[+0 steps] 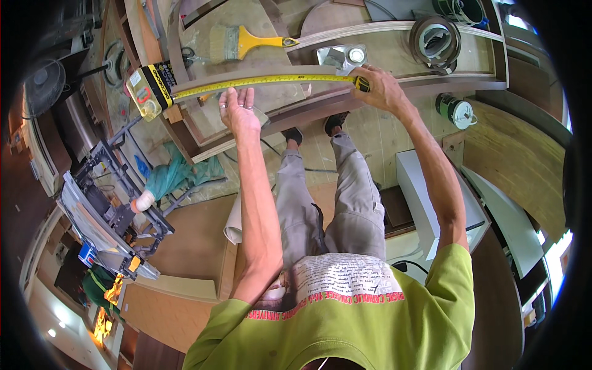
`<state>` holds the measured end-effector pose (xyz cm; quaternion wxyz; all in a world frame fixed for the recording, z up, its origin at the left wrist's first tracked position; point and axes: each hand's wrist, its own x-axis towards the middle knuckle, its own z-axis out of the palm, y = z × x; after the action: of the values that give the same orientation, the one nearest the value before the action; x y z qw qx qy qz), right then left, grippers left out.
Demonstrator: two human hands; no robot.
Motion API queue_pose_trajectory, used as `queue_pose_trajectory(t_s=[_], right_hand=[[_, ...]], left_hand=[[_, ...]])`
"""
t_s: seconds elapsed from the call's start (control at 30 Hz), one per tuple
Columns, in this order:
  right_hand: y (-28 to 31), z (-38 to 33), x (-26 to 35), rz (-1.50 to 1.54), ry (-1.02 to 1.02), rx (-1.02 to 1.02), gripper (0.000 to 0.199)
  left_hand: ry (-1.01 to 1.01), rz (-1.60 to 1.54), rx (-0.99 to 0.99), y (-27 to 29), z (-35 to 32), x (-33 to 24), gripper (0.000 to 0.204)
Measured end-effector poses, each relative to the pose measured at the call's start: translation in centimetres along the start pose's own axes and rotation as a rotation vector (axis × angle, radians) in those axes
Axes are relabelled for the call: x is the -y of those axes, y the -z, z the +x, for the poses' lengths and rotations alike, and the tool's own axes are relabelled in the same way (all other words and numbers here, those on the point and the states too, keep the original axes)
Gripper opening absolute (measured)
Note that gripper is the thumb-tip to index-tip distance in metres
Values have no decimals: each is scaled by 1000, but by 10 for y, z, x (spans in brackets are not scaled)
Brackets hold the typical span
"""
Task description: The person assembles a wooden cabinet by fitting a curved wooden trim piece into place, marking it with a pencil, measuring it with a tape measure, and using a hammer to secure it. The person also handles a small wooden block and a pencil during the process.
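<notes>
Head view looks straight down over a person in a green shirt and grey trousers, standing at the near edge of a curved plywood workpiece (259,102) that sweeps from left to right across the far part of the scene. A yellow tape measure blade (265,80) is stretched along the curve: its yellow-and-black case (150,89) lies at the left end on the wood, and the blade runs right to the right hand (379,86), which is closed on the blade's end, pinching it down against the wood's edge. The left hand (237,111) lies flat and open, palm down, fingers spread on the plywood just near of the blade, between the case and the right hand; it grips nothing. Beyond the blade, on the far side, lies a paintbrush (246,42) with a yellow handle, and further right a small clear packet (342,57) and a coil of dark edge banding (438,40). A roll of tape (455,111) sits to the right of the right forearm. On the left, near the floor, stands a folded table saw frame (108,203) with teal cloth (176,176) beside it. A white box (431,203) sits on the floor to the right of the legs. Open floor shows between the legs and the saw frame.
</notes>
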<state>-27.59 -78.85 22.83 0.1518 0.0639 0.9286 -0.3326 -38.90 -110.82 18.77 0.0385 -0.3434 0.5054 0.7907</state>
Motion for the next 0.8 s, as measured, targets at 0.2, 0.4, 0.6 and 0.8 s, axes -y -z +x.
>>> queue_pose_trajectory(t_s=[0.2, 0.4, 0.6, 0.8], right_hand=[[-1, 0, 2, -35, 4, 20, 38], [-16, 5, -2, -37, 37, -17, 36], [-38, 17, -1, -47, 48, 23, 35], [-58, 29, 2, -88, 62, 41, 35]], left_hand=[[4, -2, 2, 0, -4, -3, 22], [46, -32, -1, 25, 8, 6, 22], [74, -57, -55, 50, 16, 18, 19], [82, -70, -102, 73, 28, 23, 17]])
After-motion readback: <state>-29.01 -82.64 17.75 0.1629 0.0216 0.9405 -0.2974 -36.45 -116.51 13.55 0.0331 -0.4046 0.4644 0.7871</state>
